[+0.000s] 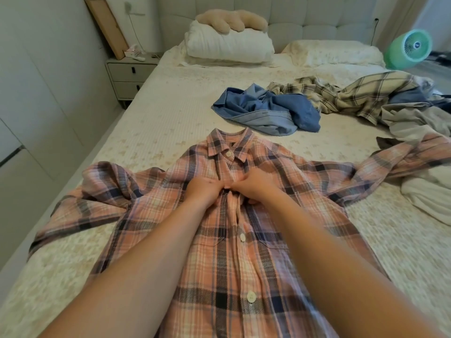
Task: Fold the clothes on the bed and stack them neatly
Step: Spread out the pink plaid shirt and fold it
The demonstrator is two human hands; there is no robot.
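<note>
One pink plaid shirt (244,240) lies front-up on the bed (170,113), collar toward the headboard (305,18), both sleeves thrown out to the sides — the left one rumpled near the bed's edge, the right one running off toward the far clothes. Three white buttons show on its placket: one at the collar, two lower down. Two hands meet at the placket below the collar. Left hand (203,192): fingers curled, pinching the placket fabric. Right hand (253,185): fingers curled likewise, pinching the cloth just beside the left; the two hands touch. Whether a button sits between the fingertips cannot be told. Beyond the shirt, well apart from it, one crumpled blue shirt (266,111). To its right and touching it, one heaped cream plaid shirt (353,93), and nearer the right edge one grey garment (415,120) and one white one (429,196) — the pink right sleeve lies between these two. At the head of the bed: one folded white duvet (229,45) with one tan plush cushion (231,20) on top, and one pillow (341,52) beside it. Left of the bed, one nightstand (129,74) with two drawers, a wooden frame (107,25) leaning on the wall above it. One green fan (410,48) stands to the right.
</note>
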